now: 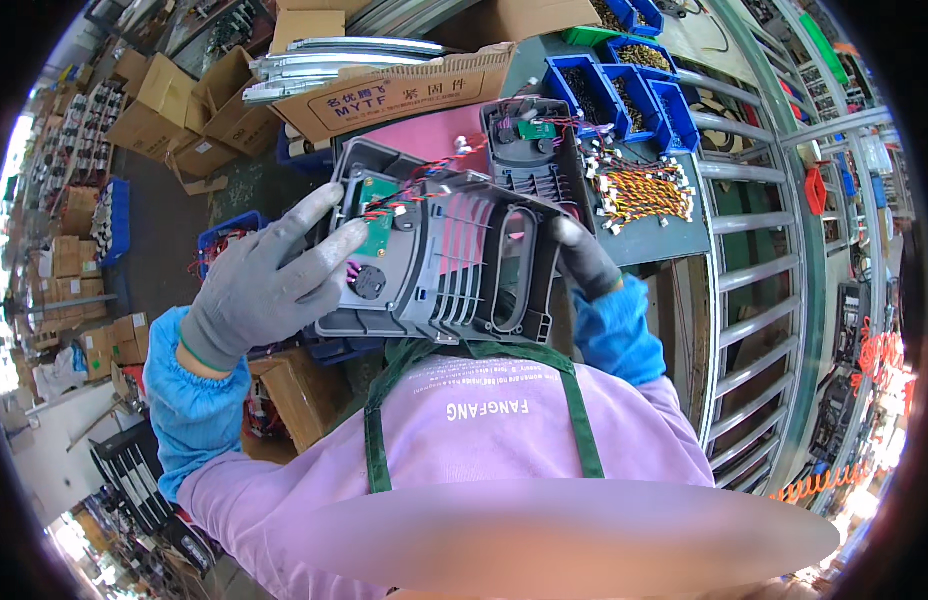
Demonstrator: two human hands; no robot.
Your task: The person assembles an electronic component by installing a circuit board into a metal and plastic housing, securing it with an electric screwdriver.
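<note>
Housing point(412, 290) held in left hand point(269, 280) and right hand point(589, 262), before the bench point(644, 243).
It is grey and ribbed, with a green board point(383, 238) and red wires point(446, 166); left fingers point(322, 257) spread over one side, right thumb point(566, 232) against the other; beyond lie another housing point(530, 182) and yellow-red wiring point(646, 192).

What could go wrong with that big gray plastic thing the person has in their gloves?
The gray plastic housing might slip, since the right hand seems to have just its edge. The left hand has fingers right by the green circuit board, so a hard push might hurt it. And the loose red and black wires run over the housing's far edge, so they could catch on the other housing behind.
</note>
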